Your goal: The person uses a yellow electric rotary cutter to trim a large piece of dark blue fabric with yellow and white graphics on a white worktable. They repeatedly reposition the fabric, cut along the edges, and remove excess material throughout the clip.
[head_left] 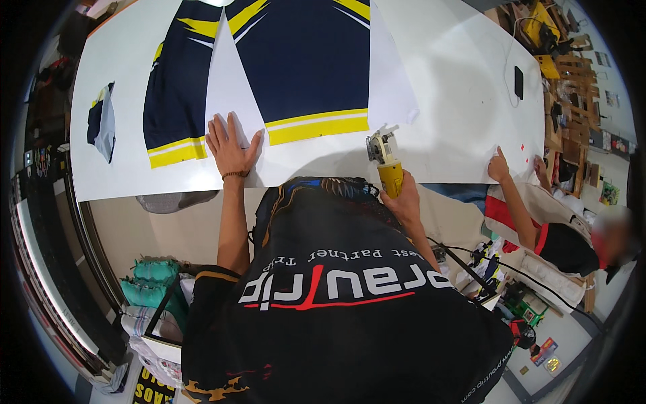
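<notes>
White tabletop (464,101) spans the far part of the scene. On it, the navy panel (303,67) lies flat with its yellow band nearest, and the cutter (390,176) is just beside its near right corner. I see the right hand (406,202) wrapped firmly around the cutter. I have the left hand (232,149) spread flat, gripping nothing, between that panel and a second panel (178,87). Farther left lies a scrap (104,124); to the right, a co-worker (568,249).

head view: wide fisheye | looks from head height | faces down onto table (464,94) | left hand (233,151) and right hand (406,200) near
</notes>
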Available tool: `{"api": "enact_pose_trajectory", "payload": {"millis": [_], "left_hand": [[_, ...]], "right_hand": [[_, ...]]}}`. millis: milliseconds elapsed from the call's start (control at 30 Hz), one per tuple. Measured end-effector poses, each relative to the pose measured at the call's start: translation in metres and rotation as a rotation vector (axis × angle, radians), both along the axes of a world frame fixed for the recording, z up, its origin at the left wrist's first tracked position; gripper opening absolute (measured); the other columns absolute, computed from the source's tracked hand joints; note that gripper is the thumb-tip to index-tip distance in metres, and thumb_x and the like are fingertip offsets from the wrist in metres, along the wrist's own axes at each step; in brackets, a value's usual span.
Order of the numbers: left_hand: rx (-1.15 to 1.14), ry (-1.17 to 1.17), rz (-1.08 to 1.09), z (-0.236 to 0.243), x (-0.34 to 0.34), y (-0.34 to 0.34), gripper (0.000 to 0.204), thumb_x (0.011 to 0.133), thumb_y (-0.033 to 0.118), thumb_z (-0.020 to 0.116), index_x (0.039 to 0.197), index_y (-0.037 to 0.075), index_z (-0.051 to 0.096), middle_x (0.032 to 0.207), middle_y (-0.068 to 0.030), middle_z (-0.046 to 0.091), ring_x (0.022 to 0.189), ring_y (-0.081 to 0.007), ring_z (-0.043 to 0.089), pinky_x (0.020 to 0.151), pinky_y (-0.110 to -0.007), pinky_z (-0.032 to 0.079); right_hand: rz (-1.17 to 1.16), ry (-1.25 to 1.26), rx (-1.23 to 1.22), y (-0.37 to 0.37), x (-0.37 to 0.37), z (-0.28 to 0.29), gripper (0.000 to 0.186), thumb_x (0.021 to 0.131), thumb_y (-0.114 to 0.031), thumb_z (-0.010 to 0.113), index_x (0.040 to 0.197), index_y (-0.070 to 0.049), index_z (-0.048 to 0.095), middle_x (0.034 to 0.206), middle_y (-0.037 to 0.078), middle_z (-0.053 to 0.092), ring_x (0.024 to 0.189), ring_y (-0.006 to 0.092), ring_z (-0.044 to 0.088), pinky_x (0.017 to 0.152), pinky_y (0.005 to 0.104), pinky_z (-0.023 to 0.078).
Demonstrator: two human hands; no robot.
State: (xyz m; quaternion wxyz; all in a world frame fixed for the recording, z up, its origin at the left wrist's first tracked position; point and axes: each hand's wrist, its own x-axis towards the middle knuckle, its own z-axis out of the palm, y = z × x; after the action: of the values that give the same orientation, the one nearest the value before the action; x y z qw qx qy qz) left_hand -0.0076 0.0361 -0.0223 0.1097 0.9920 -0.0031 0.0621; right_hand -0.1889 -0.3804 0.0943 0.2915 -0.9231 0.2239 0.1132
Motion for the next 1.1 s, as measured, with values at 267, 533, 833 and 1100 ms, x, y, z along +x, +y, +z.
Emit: {"api": "enact_pose_trajectory", "payload": {"millis": [267, 533, 833, 1100], "left_hand": [[0.000, 0.008, -0.016, 0.011, 0.001, -0.005, 0.093, 0.093, 0.072, 0.062, 0.164, 0.016, 0.041, 0.173, -0.0239, 0.028, 0.162, -0.0434, 0.020, 0.130, -0.062, 0.014], [0.013, 0.032, 0.034, 0.005, 0.002, -0.002, 0.100, 0.084, 0.080, 0.062, 0.164, 0.023, 0.044, 0.175, -0.0176, 0.028, 0.164, -0.0378, 0.018, 0.133, -0.057, 0.010], [0.033, 0.034, 0.037, 0.004, 0.001, -0.002, 0.101, 0.084, 0.081, 0.062, 0.164, 0.022, 0.044, 0.175, -0.0180, 0.027, 0.164, -0.0382, 0.018, 0.133, -0.058, 0.011], [0.017, 0.013, 0.024, 0.003, 0.002, -0.001, 0.099, 0.085, 0.079, 0.063, 0.163, 0.021, 0.045, 0.174, -0.0192, 0.029, 0.163, -0.0392, 0.020, 0.132, -0.059, 0.013]], "right_hand": [[-0.043, 0.079, -0.026, 0.006, 0.022, 0.004, 0.066, 0.086, -0.033, 0.078, 0.138, -0.006, 0.048, 0.106, 0.029, 0.074, 0.100, 0.0517, 0.071, 0.086, 0.0581, 0.057], [-0.036, 0.096, -0.026, 0.004, 0.048, 0.009, 0.065, 0.085, -0.035, 0.079, 0.137, -0.008, 0.050, 0.106, 0.029, 0.075, 0.100, 0.0516, 0.072, 0.086, 0.0580, 0.058], [-0.033, 0.145, -0.053, 0.004, 0.057, 0.012, 0.065, 0.085, -0.036, 0.078, 0.137, -0.009, 0.050, 0.107, 0.029, 0.075, 0.102, 0.0512, 0.072, 0.088, 0.0578, 0.058], [-0.036, 0.144, -0.065, 0.007, 0.070, 0.013, 0.064, 0.085, -0.036, 0.077, 0.136, -0.010, 0.051, 0.107, 0.029, 0.075, 0.101, 0.0507, 0.072, 0.086, 0.0578, 0.058]]}}
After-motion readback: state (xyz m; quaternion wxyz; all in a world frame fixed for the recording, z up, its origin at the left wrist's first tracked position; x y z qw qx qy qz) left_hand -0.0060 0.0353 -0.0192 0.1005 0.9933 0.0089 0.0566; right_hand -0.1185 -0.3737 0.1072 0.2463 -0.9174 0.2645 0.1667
